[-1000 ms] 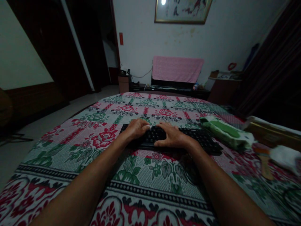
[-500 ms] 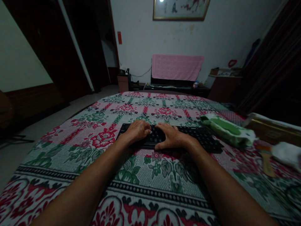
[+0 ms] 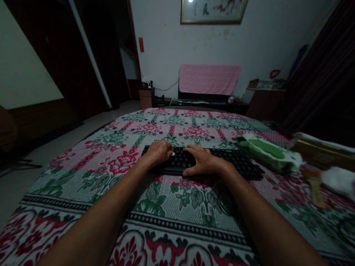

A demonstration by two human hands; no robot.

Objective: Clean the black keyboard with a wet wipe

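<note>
A black keyboard (image 3: pixel 241 162) lies on the flowered cloth. Over its left part is my left hand (image 3: pixel 158 152), fingers curled together. A small white tip (image 3: pixel 173 153) pokes out from those fingers; it is too small to tell whether it is tissue, wipe or something else. My right hand (image 3: pixel 201 160) rests across the middle of the keyboard, thumb spread toward the near edge and fingers reaching to the far edge. It grasps nothing that I can see. Both hands hide some of the keys.
Right of the keyboard lies a green-and-white wipes pack (image 3: pixel 271 153). Farther right are a brush with a wooden handle (image 3: pixel 316 192), a crumpled white cloth or tissue (image 3: pixel 338 181) and a gold-coloured box (image 3: pixel 323 153). Beyond the table stands a pink cloth-covered screen (image 3: pixel 209 79).
My left hand has shifted a little left along the keyboard, with the white bit still in its fingers. My right hand stays in the same place.
</note>
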